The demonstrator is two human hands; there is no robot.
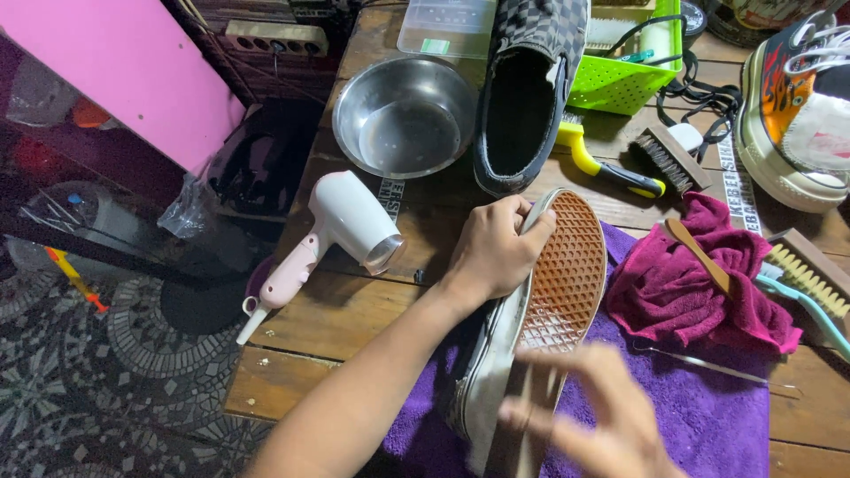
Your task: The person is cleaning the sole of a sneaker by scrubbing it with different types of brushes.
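Fingers of the left hand grip the upturned shoe over a purple towel on the wooden table, while the right hand is blurred, fingers spread.

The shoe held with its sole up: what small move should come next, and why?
Probably bring the right hand back onto the waffle sole near the heel. The left hand grips the shoe on its side over the purple towel. The right hand is blurred beside the sole; whether it holds anything cannot be told.

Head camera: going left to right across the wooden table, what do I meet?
White and pink hair dryer → left hand gripping the upturned waffle-soled shoe → crumpled magenta towel → pale-bristled wooden scrub brush at the right edge.
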